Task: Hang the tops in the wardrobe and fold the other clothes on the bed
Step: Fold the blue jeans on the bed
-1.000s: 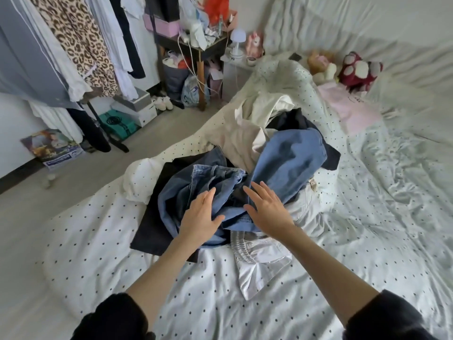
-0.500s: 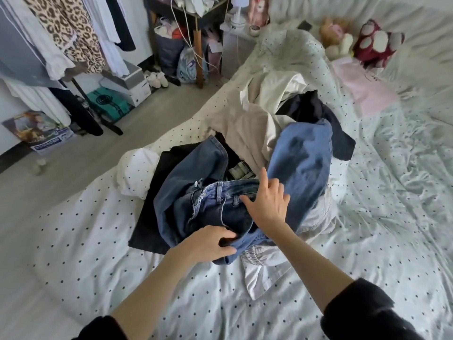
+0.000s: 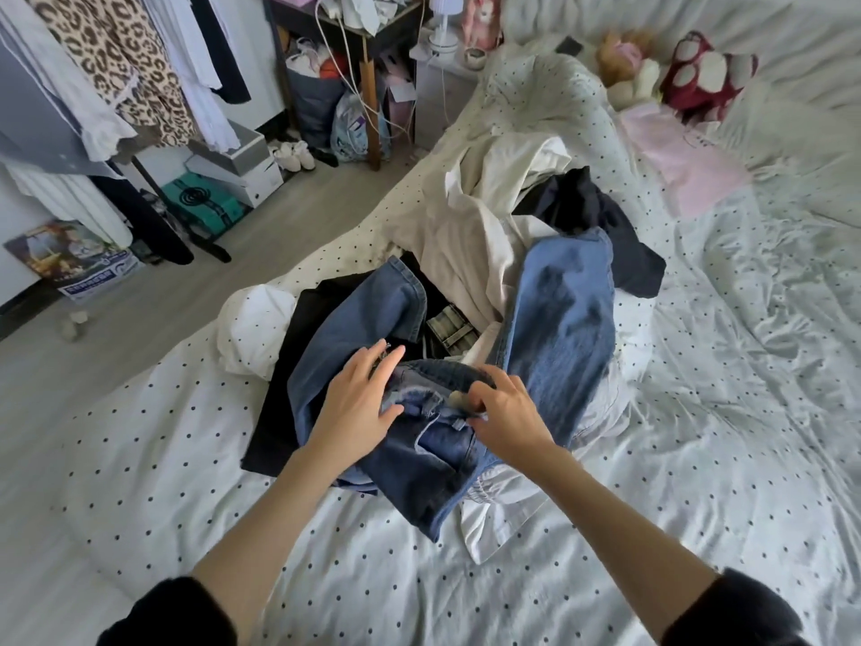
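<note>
The left hand (image 3: pixel 358 403) is laid with fingers spread and nearly straight on the crumpled dark blue denim jeans (image 3: pixel 419 440), while the right hand (image 3: pixel 505 419) is curled over the waistband, which is pinched between thumb and fingers. The jeans are heaped on a black garment (image 3: pixel 279 412) in the middle of the white polka-dot bed (image 3: pixel 652 529), with one lighter leg (image 3: pixel 563 328) draped up over a cream cloth (image 3: pixel 470 235) behind. The bed's left edge is met by grey floor (image 3: pixel 140 328), which is kept open up to the rack of hanging clothes (image 3: pixel 116 72). Bare sheet is seen to the right and in front of the pile.
</note>
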A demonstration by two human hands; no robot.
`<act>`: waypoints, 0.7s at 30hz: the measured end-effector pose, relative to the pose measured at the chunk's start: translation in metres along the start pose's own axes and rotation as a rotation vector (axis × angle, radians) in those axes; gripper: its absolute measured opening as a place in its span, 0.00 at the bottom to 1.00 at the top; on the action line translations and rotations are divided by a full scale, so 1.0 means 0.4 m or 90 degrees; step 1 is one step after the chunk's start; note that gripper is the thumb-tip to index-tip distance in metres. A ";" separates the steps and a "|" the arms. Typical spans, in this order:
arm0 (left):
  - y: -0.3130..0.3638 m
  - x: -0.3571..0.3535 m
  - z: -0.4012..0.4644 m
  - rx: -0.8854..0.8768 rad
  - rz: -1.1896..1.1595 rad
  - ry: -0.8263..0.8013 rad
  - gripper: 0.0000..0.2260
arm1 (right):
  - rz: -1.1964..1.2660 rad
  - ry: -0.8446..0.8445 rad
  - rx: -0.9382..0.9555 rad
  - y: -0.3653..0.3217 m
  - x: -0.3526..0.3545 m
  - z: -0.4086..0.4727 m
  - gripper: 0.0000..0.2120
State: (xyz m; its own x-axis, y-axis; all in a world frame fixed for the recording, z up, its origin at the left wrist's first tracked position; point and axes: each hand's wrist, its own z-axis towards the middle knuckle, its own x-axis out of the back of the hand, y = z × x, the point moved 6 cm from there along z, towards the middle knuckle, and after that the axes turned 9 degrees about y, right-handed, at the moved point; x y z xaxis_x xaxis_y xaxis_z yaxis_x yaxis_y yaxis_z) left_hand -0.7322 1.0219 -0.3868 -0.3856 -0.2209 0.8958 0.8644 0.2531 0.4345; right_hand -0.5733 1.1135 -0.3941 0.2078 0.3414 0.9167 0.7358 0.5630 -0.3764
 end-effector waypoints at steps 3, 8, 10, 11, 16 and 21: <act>-0.003 -0.045 0.029 0.008 -0.046 -0.099 0.27 | 0.087 -0.018 0.000 0.015 0.005 -0.032 0.08; 0.022 -0.046 0.051 0.007 -0.118 -0.060 0.27 | 0.199 0.024 -0.085 0.076 0.056 -0.083 0.13; 0.057 -0.031 0.067 -0.028 -0.122 -0.068 0.32 | 0.199 0.029 -0.092 0.100 0.078 -0.106 0.22; 0.085 -0.024 0.080 -0.058 -0.120 -0.087 0.33 | 0.187 0.042 -0.085 0.110 0.094 -0.117 0.24; 0.270 -0.035 0.123 -0.237 -0.076 -0.285 0.37 | 0.183 0.164 -0.030 0.124 0.229 -0.178 0.24; 0.436 -0.068 0.108 -0.290 -0.089 -0.407 0.25 | 0.191 0.266 -0.075 0.193 0.356 -0.292 0.19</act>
State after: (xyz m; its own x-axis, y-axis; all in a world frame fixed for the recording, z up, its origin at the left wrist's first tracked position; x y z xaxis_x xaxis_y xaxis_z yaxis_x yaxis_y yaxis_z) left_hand -0.5849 1.1128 -0.3312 -0.4912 0.3955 0.7761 0.7884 -0.1769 0.5892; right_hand -0.4116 1.1174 -0.2768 0.6422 0.1320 0.7550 0.6667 0.3899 -0.6352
